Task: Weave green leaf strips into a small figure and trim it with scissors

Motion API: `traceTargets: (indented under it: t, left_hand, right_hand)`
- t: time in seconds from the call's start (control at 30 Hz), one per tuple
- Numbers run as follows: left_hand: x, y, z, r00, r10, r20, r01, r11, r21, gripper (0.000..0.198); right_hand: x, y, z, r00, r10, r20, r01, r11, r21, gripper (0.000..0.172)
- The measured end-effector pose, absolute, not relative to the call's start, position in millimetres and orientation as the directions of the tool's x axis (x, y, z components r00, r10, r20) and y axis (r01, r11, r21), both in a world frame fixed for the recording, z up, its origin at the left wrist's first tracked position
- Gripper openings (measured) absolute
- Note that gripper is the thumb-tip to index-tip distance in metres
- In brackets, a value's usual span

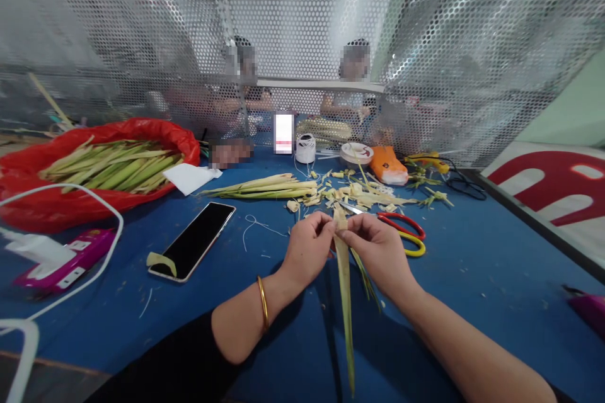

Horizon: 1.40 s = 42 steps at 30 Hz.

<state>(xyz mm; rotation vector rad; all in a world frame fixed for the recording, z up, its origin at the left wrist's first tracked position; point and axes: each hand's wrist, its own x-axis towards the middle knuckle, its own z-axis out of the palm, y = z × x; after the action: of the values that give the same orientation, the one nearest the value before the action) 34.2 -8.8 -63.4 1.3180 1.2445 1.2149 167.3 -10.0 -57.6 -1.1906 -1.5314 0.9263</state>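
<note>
Over the blue table, my left hand (312, 242) and my right hand (375, 245) pinch the upper end of a long pale-green leaf strip (345, 289). Its narrow tail hangs down towards me. Fingertips of both hands meet at a pale folded part of the strip. Thinner green strands (366, 280) hang beside it under my right hand. Just beyond that hand lie scissors with red and yellow handles (413, 244), their blades pointing left. Leaf scraps (347, 192) are scattered behind my hands, and a bundle of leaf strips (269, 186) lies to their left.
At the left stand a red bag (184, 135) of leaf strips, a purple power strip (89, 258) and a white cable (101, 198). A phone (198, 239) lies nearer. String spool (305, 150), tape roll (357, 154) and orange packet (387, 165) stand before the perforated metal screen (302, 12).
</note>
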Motion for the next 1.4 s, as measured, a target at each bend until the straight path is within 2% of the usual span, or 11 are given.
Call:
traceTargets:
  t: [0.1, 0.17, 0.27, 0.33, 0.5, 0.67, 0.83, 1.0, 1.4]
  left_hand:
    - [33.7, -7.9, -65.3, -0.017, 0.997, 0.075, 0.1, -0.072, 0.992, 0.016]
    - [32.8, -7.3, -65.5, -0.026, 0.996, 0.089, 0.121, -0.085, 0.989, 0.017]
    - [31.6, -7.1, -64.9, -0.044, 0.993, 0.111, 0.162, -0.103, 0.982, 0.016]
    - [31.3, -7.5, -64.3, -0.047, 0.992, 0.114, 0.172, -0.104, 0.98, 0.016]
    - [31.3, -7.9, -64.7, -0.05, 0.994, 0.097, 0.148, -0.089, 0.985, 0.014]
    - [29.5, -6.2, -66.7, -0.066, 0.986, 0.154, 0.203, -0.138, 0.969, 0.015]
    - [29.3, -6.0, -65.3, -0.074, 0.988, 0.139, 0.193, -0.122, 0.974, 0.014]
    - [30.8, -7.4, -62.7, -0.067, 0.992, 0.106, 0.165, -0.093, 0.982, 0.013]
    - [29.3, -7.9, -61.4, -0.075, 0.988, 0.138, 0.179, -0.123, 0.976, 0.014]
  right_hand:
    - [167.1, -11.4, -57.3, -0.098, 0.946, 0.31, 0.337, 0.325, -0.884, 0.011]
    - [166.3, -11.1, -58.0, -0.107, 0.953, 0.283, 0.299, 0.302, -0.905, 0.008]
    - [165.0, -10.2, -59.4, -0.12, 0.973, 0.199, 0.22, 0.221, -0.95, 0.013]
    - [164.6, -10.8, -59.2, -0.119, 0.976, 0.181, 0.226, 0.204, -0.953, 0.016]
    - [163.9, -15.0, -56.4, -0.123, 0.962, 0.244, 0.288, 0.27, -0.919, 0.016]
    - [162.9, -15.7, -57.2, -0.131, 0.978, 0.161, 0.273, 0.192, -0.943, 0.015]
    - [163.1, -16.3, -57.2, -0.124, 0.969, 0.212, 0.276, 0.239, -0.931, 0.021]
    - [162.3, -17.1, -57.7, -0.095, 0.977, 0.192, 0.232, 0.209, -0.95, 0.013]
    - [160.5, -20.4, -56.0, -0.11, 0.974, 0.195, 0.256, 0.218, -0.942, 0.013]
